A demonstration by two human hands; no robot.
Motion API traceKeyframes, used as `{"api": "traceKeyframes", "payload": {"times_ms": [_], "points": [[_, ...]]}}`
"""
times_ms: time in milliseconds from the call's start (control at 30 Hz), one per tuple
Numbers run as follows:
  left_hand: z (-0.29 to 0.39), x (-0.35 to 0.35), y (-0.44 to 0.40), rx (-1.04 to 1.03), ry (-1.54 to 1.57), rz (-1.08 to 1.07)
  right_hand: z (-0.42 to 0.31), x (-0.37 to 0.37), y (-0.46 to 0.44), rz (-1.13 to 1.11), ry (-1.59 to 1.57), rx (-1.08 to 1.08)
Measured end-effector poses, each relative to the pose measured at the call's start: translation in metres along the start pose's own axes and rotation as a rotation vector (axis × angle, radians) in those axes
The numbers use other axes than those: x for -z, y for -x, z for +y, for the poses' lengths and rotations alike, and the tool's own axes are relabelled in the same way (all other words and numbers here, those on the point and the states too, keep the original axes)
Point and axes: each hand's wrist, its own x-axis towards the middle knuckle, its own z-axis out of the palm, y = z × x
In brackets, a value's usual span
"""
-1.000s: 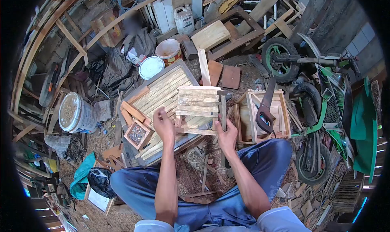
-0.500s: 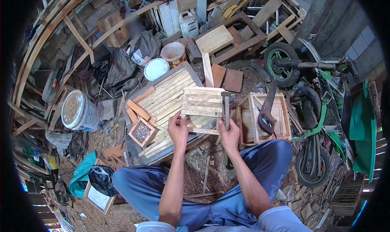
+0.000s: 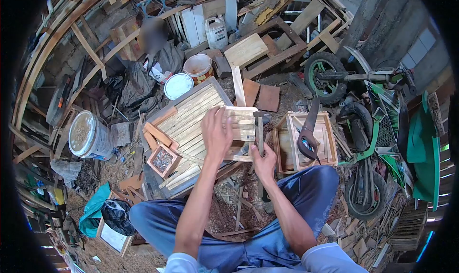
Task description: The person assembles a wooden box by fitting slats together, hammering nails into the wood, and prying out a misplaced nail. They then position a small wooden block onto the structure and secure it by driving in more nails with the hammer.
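A small panel of pale wooden slats (image 3: 241,122) is in front of me, above a larger slatted board in a grey frame (image 3: 191,112). My left hand (image 3: 216,134) lies over the panel's left part, fingers stretched out and covering that side. At the lower right corner my right hand (image 3: 264,162) grips the panel, thumb on top, beside the hammer (image 3: 259,129). The hammer's head points away from me, and my right hand hides part of its handle. A small wooden box of nails (image 3: 164,159) sits left of my left hand.
A handsaw (image 3: 310,136) rests on an open wooden box frame (image 3: 332,151) at right. Farther right stands a green and black motorbike (image 3: 377,124). Buckets, including a white one (image 3: 91,134), stand at left. Wood scraps (image 3: 239,206) litter the floor between my legs.
My left hand has moved from the panel's lower left corner up over its left side. My right hand stays at the lower right corner. The whole view has shifted slightly.
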Motion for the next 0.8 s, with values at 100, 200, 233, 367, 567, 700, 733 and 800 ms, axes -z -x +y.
{"api": "traceKeyframes", "payload": {"times_ms": [100,200,233,367,567,700,733,800], "points": [[-0.002,-0.027,-0.015,-0.119,-0.121,-0.147,0.001,-0.001,-0.001,-0.023,-0.008,-0.016],[-0.005,-0.046,-0.015,-0.153,-0.127,-0.256,0.0,0.001,-0.003,-0.036,0.02,-0.03],[-0.007,-0.052,-0.013,-0.168,-0.15,-0.28,-0.001,0.001,-0.002,-0.042,0.039,-0.042],[-0.011,-0.063,-0.007,-0.167,-0.247,-0.293,0.004,-0.001,-0.002,-0.009,0.052,0.013],[-0.009,-0.058,-0.012,-0.08,-0.167,-0.349,-0.044,0.026,0.019,-0.098,0.185,-0.033],[-0.01,-0.063,-0.012,-0.077,-0.14,-0.29,-0.055,0.053,0.037,-0.247,0.39,-0.058],[-0.011,-0.062,-0.012,-0.077,-0.133,-0.29,-0.052,0.055,0.039,-0.27,0.428,-0.044],[-0.012,-0.065,-0.012,-0.073,-0.116,-0.258,-0.051,0.055,0.043,-0.279,0.465,-0.019]]}}
